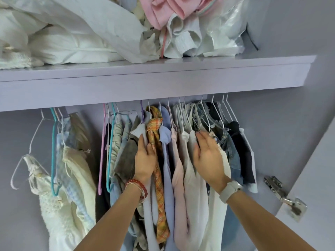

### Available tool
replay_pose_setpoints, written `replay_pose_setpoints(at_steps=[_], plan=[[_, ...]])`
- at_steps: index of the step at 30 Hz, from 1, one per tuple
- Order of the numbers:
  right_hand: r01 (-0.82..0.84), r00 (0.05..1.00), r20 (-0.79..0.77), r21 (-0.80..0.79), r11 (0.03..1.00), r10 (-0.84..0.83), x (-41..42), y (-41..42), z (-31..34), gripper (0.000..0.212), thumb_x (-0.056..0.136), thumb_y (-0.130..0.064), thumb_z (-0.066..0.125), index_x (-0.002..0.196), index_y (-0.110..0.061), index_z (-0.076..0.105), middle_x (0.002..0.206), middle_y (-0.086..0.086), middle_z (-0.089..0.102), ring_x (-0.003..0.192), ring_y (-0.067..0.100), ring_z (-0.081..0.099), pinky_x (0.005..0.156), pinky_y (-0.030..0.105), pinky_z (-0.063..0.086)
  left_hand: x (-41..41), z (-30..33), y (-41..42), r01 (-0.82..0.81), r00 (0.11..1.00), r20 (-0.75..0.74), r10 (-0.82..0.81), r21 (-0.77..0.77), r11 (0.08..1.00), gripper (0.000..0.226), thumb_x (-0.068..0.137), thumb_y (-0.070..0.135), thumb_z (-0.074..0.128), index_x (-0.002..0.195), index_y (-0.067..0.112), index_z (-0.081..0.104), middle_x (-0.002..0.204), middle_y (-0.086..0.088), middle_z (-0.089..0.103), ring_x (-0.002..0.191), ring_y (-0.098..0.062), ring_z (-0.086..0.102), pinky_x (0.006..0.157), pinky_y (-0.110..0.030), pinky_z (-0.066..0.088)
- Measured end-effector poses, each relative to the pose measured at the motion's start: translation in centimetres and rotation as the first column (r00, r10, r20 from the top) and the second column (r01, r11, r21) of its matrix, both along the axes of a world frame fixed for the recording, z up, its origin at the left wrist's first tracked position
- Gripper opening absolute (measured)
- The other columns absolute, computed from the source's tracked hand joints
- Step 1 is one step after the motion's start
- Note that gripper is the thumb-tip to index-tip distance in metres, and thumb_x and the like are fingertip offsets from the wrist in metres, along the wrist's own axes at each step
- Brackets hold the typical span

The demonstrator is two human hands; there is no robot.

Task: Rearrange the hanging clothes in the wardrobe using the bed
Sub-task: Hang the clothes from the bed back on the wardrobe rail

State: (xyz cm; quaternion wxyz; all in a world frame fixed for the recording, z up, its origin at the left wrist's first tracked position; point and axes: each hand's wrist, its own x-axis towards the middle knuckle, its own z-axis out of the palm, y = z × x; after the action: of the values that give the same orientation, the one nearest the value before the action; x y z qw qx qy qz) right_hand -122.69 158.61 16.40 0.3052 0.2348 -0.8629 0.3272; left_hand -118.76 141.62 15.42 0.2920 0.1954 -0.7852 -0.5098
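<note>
— Where are the clothes [174,142]?
— Hanging in a row across the middle of the frame, each one long from top to bottom.
— And the hands?
— Both are in the row. The left hand [145,160] lies flat by the plaid shirt [155,134]. The right hand [208,154] is flat on the white tops [192,160] — fingers straight, holding nothing.
— Which is nearer the middle bunch?
— It sits between them, so I think both will squeeze it.
</note>
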Motion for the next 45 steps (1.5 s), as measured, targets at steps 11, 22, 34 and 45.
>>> replay_pose_setpoints(at_steps=[11,22,34,45], plan=[[-0.04,0.892,0.44,-0.157,0.987,0.106,-1.8,-1.2,-0.3,0.039,0.096,-0.007,0.032,0.135,-0.007,0.038,0.087,0.021,0.062,0.079,0.036,0.059,0.062,0.026,0.035,-0.8,0.9,2.7,0.088,0.995,0.067,-0.069,-0.329,0.94,0.049,0.098,0.012,0.033,0.145,0.011,0.021,0.09,-0.026,0.063,0.077,-0.039,0.059,0.068,-0.039,0.046],[-0.219,0.853,0.466,-0.091,0.971,0.236,-1.1,-1.1,0.0,0.042,0.098,-0.01,0.031,0.14,-0.01,0.032,0.063,0.002,0.048,0.057,0.015,0.048,0.065,0.029,0.042,-2.1,0.9,1.5,0.309,0.948,0.116,-0.295,-0.131,0.942,0.048,0.097,0.024,0.041,0.143,0.012,0.03,0.131,-0.012,0.052,0.12,-0.026,0.049,0.103,-0.037,0.038],[0.368,0.912,0.091,0.25,0.896,-0.4,-3.2,5.0,0.9,0.037,0.094,-0.036,0.043,0.108,-0.008,0.062,0.102,0.014,0.064,0.101,0.032,0.05,0.082,0.041,0.039,-1.8,1.4,4.9,0.169,0.985,0.011,-0.171,-0.23,0.958,0.075,0.09,0.026,0.056,0.142,-0.006,0.012,0.15,-0.022,0.016,0.139,-0.034,0.015,0.113,-0.044,0.019],[0.42,0.888,0.233,-0.053,0.906,-0.397,-4.7,5.1,0.7,0.027,0.096,-0.027,0.039,0.105,-0.014,0.061,0.071,0.015,0.068,0.07,0.036,0.061,0.078,0.036,0.043,-2.5,0.9,6.1,0.154,0.984,-0.059,-0.169,-0.209,0.966,0.075,0.09,0.026,0.055,0.144,0.0,0.01,0.152,-0.018,0.015,0.141,-0.028,0.013,0.115,-0.043,0.016]])
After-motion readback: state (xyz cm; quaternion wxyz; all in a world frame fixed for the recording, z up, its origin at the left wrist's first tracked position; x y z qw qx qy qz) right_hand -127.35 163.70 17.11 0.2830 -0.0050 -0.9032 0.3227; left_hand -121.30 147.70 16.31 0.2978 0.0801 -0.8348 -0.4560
